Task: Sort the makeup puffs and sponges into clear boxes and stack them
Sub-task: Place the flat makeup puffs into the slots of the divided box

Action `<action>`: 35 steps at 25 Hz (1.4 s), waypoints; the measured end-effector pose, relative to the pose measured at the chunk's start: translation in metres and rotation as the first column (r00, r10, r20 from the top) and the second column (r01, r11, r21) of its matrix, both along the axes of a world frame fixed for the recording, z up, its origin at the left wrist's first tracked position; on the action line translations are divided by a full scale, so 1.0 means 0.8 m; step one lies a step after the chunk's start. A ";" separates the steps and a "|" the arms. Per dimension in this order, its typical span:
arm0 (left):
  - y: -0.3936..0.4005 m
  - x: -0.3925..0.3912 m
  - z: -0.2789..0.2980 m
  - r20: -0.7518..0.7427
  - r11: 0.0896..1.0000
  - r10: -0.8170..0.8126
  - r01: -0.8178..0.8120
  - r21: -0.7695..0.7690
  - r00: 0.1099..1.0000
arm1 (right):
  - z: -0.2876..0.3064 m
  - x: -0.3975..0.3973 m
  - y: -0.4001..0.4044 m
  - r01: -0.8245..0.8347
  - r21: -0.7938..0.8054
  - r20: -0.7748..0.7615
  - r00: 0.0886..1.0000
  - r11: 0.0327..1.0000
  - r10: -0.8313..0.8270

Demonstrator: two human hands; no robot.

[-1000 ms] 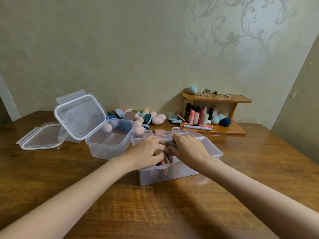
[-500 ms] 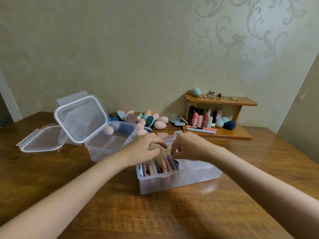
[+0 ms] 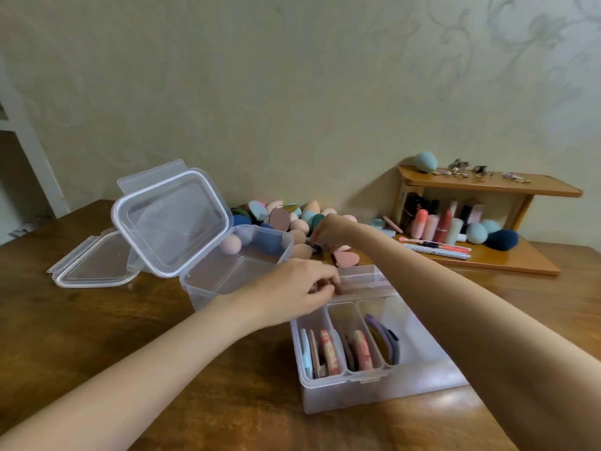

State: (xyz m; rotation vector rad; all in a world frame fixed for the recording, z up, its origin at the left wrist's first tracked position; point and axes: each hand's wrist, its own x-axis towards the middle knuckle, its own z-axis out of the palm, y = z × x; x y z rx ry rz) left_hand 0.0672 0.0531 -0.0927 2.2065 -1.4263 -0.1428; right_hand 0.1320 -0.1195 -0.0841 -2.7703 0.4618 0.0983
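The right hand [image 3: 328, 234] reaches into the heap of pastel makeup sponges [image 3: 292, 216] at the wall — its grip hidden. The left hand [image 3: 299, 291], fingers curled on nothing I can see, hovers over the clear divided plastic box [image 3: 374, 395] holding upright flat puffs [image 3: 351, 348] on the wooden bench [image 3: 97, 336].

No writing can be read anywhere — the clear boxes [image 3: 374, 390] carry no labels, and the cosmetic tubes [image 3: 432, 226] on the wooden shelf [image 3: 494, 185] are too small and blurred to show any brand, number or sign.
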 end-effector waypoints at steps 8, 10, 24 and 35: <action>0.002 0.005 -0.006 -0.004 1.000 -0.014 0.014 -0.021 1.000 | -0.010 0.018 -0.004 0.113 0.164 0.088 0.988 0.980 -0.128; 0.003 0.002 -0.004 0.012 1.000 -0.010 0.010 0.001 1.000 | 0.016 -0.013 -0.007 0.122 0.318 0.201 0.960 0.940 -0.193; -0.010 -0.078 0.012 0.136 0.996 0.003 -0.015 0.091 0.991 | 0.064 -0.259 0.024 -0.094 -0.192 0.086 0.990 0.977 0.113; -0.019 -0.067 0.014 0.060 0.999 0.004 -0.001 -0.053 0.998 | 0.048 -0.257 0.022 -0.132 -0.039 -0.023 0.991 0.991 0.131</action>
